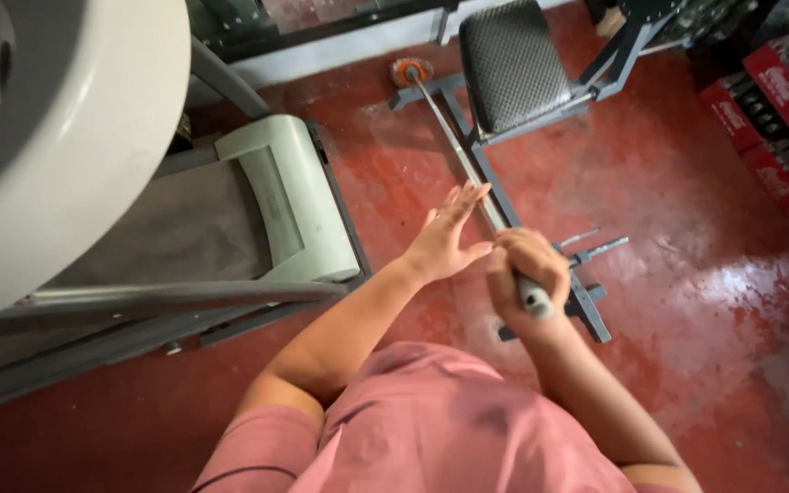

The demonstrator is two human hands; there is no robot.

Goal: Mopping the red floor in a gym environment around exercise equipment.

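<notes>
Your right hand [524, 274] grips the top of the long mop handle [468, 169], your left hand [445, 239] is open beside it, and the mop head [412, 70] far ahead touches the red floor [687, 228], wet to your right.

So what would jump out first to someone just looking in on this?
The right hand gripping the end of a long grey pole, whose orange head rests on the wet red floor near a black padded bench. The left hand is open beside the pole. At left sits a pale treadmill.
</notes>
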